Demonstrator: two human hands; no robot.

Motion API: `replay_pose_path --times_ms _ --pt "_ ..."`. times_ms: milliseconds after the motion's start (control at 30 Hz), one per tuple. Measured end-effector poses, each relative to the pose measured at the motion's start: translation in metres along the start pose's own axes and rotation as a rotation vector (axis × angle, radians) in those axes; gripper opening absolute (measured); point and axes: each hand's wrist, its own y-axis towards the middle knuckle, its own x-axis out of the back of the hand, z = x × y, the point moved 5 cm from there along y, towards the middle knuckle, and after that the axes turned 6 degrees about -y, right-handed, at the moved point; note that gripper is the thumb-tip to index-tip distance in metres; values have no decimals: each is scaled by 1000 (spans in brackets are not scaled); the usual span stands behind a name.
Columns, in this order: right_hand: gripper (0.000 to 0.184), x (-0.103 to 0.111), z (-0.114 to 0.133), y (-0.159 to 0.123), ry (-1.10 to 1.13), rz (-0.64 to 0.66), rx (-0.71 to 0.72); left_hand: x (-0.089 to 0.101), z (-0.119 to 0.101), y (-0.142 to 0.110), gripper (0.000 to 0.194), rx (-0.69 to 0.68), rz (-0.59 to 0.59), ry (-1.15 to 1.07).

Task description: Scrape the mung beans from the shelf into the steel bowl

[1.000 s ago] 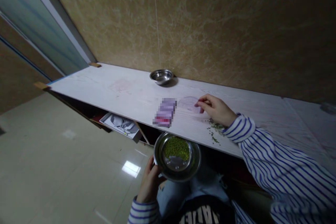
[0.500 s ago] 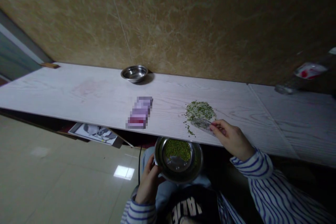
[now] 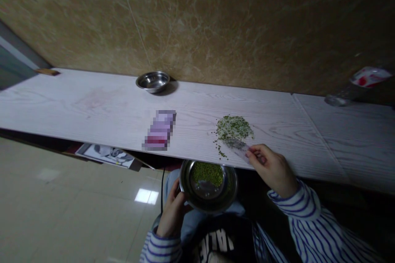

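My left hand point(image 3: 172, 210) grips the left rim of a steel bowl point(image 3: 232, 195), held over my lap just below the table edge. Small green beans point(image 3: 207, 172) lie inside it, toward its far side. On the table, a loose pile of green beans point(image 3: 235, 126) is mixed with pale bits, and a few stray beans trail toward the edge. My right hand point(image 3: 273, 168) pinches a thin clear plastic piece point(image 3: 238, 148) between thumb and fingers. It lies low at the near side of the pile; its exact kind is hard to make out.
A smaller steel bowl point(image 3: 153, 82) stands by the wall. A phone-shaped object point(image 3: 159, 130), blurred out, lies left of the pile. To the right, a clear plastic bottle point(image 3: 358, 86) leans near the wall. An open drawer point(image 3: 108, 155) juts out under the table's left part.
The view has shifted slightly, so the table things sit a little further left and higher. The plastic piece has tilted and shows more of its flat face. Both hands keep their holds.
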Motion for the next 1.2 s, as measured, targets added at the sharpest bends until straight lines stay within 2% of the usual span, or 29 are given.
replay_pose_path --times_ms 233,467,933,1200 --pt "8 3 -2 -17 -21 -5 -16 3 2 1 67 -7 -15 -11" --pt "9 -1 -10 0 -7 -19 -30 0 -1 2 63 -9 1 -19" --pt "8 -16 8 9 26 11 21 7 -1 5 69 -9 -40 -3" --pt "9 -15 3 17 -14 -48 -24 3 -4 6 71 -16 -9 9"
